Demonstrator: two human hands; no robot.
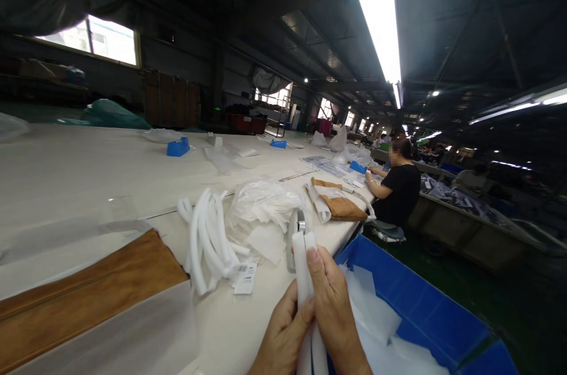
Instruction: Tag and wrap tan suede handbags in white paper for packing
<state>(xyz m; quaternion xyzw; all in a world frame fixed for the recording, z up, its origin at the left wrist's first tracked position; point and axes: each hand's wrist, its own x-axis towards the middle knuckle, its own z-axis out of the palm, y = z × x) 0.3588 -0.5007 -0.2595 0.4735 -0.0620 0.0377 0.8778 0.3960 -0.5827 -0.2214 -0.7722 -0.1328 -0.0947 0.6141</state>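
Note:
Both hands hold two white foam strips (302, 268) side by side at the bottom centre. My left hand (286, 328) is closed round them lower down, its thumb across the front. My right hand (334, 298) grips them higher, with its thumb near their upper ends. Just beyond the strip ends lies a grey-white tool (292, 245), partly hidden by the strips. Left of the hands is a loose bundle of white foam tubes (208, 239), with a white tag (245, 279) beside it. A clear plastic bag of white sheets (266, 204) lies behind.
A brown bag with white wrapping (93, 286) fills the lower left; a smaller brown bag (341, 201) lies farther back. A blue bin (416, 286) with white foam sheets stands at the right. Blue tape dispensers (178, 147) sit on the table (110, 168). A person in black (398, 186) works beyond.

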